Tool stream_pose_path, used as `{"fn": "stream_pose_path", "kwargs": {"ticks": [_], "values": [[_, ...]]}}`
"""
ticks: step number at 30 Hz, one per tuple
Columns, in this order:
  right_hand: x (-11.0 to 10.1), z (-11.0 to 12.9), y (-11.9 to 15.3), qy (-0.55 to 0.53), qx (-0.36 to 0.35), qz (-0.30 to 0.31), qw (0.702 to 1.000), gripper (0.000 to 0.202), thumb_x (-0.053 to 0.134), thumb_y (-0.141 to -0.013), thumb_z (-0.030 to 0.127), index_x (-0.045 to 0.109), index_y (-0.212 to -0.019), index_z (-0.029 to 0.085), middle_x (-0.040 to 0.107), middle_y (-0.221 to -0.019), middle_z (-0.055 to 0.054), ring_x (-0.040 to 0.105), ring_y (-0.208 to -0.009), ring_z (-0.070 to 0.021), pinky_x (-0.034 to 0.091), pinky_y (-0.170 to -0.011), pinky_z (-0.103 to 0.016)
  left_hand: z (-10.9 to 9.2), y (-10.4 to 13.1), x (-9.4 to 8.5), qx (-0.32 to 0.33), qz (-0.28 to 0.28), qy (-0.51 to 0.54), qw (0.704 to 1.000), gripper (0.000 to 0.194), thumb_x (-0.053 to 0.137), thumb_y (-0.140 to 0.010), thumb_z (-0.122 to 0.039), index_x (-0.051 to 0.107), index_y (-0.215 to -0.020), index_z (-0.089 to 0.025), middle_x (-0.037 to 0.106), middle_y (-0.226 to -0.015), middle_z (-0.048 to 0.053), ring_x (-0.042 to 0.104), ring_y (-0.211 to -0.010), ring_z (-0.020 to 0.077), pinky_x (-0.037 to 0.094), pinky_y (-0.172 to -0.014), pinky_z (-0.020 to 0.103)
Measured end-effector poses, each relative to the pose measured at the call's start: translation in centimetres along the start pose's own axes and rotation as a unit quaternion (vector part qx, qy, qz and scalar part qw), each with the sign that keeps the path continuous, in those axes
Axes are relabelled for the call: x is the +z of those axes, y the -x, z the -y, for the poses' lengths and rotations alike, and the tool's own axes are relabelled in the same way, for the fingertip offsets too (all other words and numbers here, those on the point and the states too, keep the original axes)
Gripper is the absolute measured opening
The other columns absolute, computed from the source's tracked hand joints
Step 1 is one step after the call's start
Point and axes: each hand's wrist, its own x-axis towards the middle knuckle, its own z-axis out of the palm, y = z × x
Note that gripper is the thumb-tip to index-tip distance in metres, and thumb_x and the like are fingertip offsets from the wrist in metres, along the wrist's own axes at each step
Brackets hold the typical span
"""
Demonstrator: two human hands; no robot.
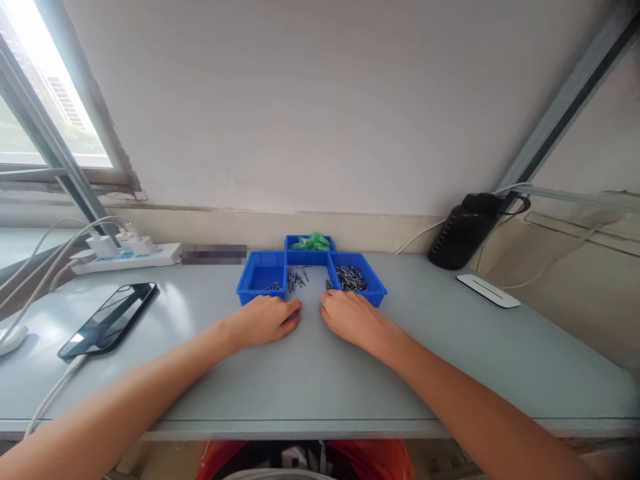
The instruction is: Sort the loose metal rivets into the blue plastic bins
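My left hand (267,319) rests on the table just in front of the left blue bin (245,285), its thumb and index finger apart with nothing seen between them. A few small metal pins (274,287) lie in that bin. My right hand (353,319) lies before the right blue bin (379,291), fingers loosely bent and no held thing visible; its fingertips are partly hidden. That bin holds a heap of metal pins (351,278). Between the bins, several loose metal pins (296,280) lie on the table, and a few more are close to my right fingertips.
Behind stands a third blue bin (310,258) with green plastic packets (314,241). To the left are a phone (113,319) with its cable and a white power strip (155,256). At the right are a black bottle (465,230) and a flat white device (487,291).
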Motion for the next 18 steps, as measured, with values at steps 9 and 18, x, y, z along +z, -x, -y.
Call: {"fn": "stream_pose_path", "kwargs": {"ticks": [9,18], "values": [[0.17,0.25,0.15,0.005,-0.035,-0.015,0.999,0.029,0.033,-0.093,0.022,0.061,-0.101,0.017,0.066,-0.102,-0.012,0.067,-0.083,-0.0254,0.047,-0.062,-0.033,-0.11,0.08,-0.13,0.000,0.002,0.000,1.000,0.031,0.031,-0.095,-0.036,0.056,-0.102,-0.020,0.064,-0.065,0.004,0.064,-0.062,0.0214,0.043,-0.054,0.026],[0.50,-0.65,-0.49,0.010,-0.072,0.001,0.997,0.027,0.038,-0.091,0.022,0.064,-0.091,0.014,0.067,-0.097,-0.011,0.066,-0.079,-0.0251,0.043,-0.058,-0.032,0.06,0.07,0.08,0.006,-0.001,0.007,1.000,0.030,0.032,-0.095,-0.036,0.056,-0.103,-0.020,0.065,-0.068,0.005,0.064,-0.063,0.0208,0.044,-0.058,0.026]]}}
